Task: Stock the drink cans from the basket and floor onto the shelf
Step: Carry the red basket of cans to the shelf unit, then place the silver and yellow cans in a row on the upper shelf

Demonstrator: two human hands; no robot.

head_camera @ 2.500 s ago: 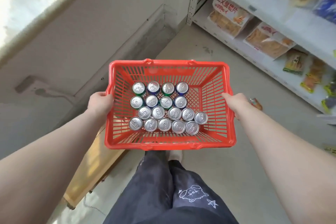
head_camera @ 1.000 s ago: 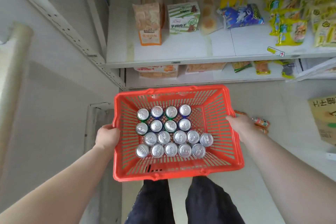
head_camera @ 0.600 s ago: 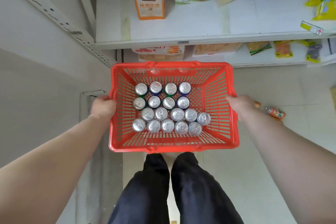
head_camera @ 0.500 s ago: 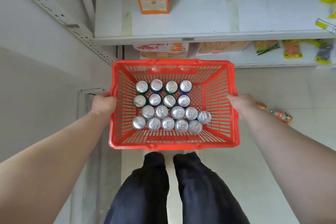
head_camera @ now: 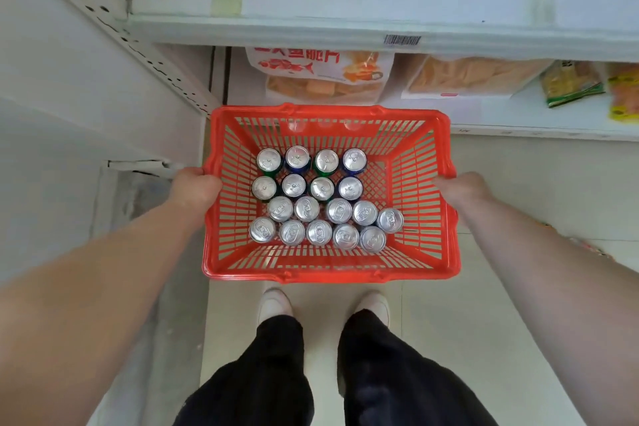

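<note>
Compared with half a second ago, we are looking more steeply down and standing nearer the shelving: our shoes [head_camera: 275, 301] are now showing under the basket, and the upper packets are sliding out of the top of the view.

Nearest us, our dark trousers [head_camera: 256, 380] are filling the bottom of the view over the pale floor [head_camera: 484, 322]. We are carrying the red basket [head_camera: 328, 275] level in front of us. The left grip [head_camera: 195, 190] is clenching its left rim, and the right grip [head_camera: 463, 188] is curling over the right rim. Inside, eighteen drink cans [head_camera: 306, 208] are standing upright in four rows, silver tops up (a few in the far rows are showing green or blue sides).

Beyond the basket, snack bags [head_camera: 321, 76] are lying on the lower shelf [head_camera: 501, 121], and the far rim is overlapping its front edge in this view. The upper shelf [head_camera: 311, 33] is showing a long bare stretch.

We are judging the task as barely begun. No can is standing on either shelf, and every can in view is waiting in the basket. Something orange [head_camera: 587, 246] is peeking past our right forearm on the floor, too blurred to name.
</note>
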